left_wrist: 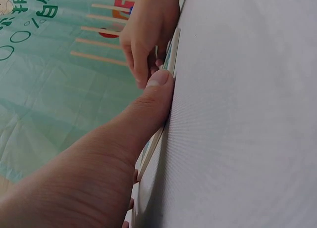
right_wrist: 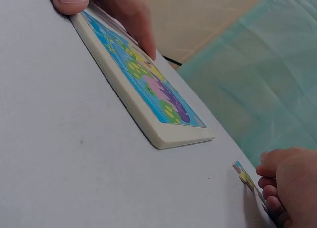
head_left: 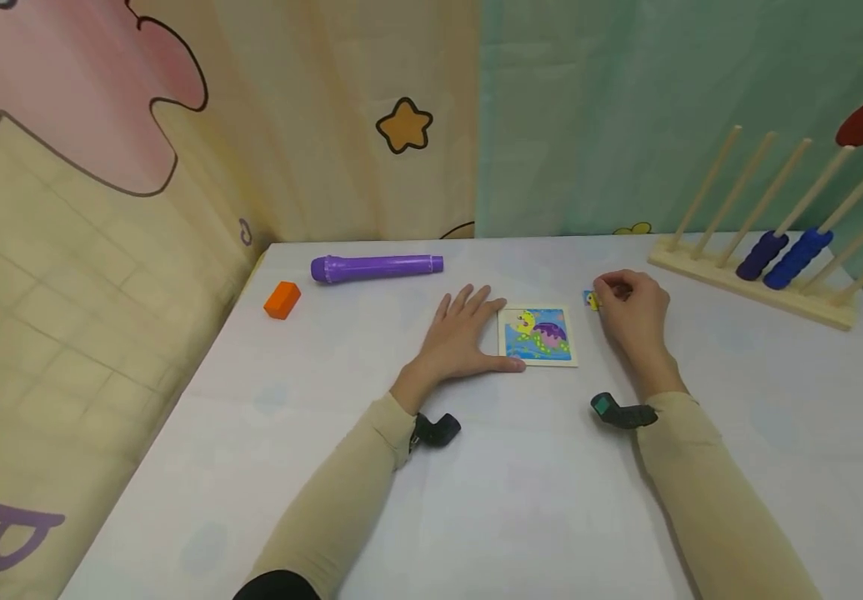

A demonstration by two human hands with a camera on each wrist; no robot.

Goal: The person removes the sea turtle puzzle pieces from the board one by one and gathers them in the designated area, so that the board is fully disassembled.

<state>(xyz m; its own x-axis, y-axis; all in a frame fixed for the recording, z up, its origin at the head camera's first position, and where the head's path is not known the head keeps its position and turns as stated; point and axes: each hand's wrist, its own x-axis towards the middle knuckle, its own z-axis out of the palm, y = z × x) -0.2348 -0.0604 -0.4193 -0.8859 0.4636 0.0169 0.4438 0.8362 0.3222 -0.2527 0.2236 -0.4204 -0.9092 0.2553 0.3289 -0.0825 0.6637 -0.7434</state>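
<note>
A small square picture puzzle [head_left: 542,363] in a pale wooden frame lies flat on the white table, showing a yellow and purple turtle-like animal on blue. My left hand [head_left: 457,337] spans its left side, fingers spread and straight; the thumb touches the near edge, the index finger is at the far left corner. To the right of the frame, my right hand [head_left: 634,312] pinches a small blue and yellow puzzle piece [right_wrist: 242,174] between thumb and fingers, low over the table. Part of the piece is hidden by the fingertips.
Behind the left hand lies a purple toy microphone [head_left: 378,267], with an orange block [head_left: 282,300] to its left. A wooden peg stand [head_left: 754,287] with dark and bright blue beads stands at the back right. Printed curtains hang along the table's back and left.
</note>
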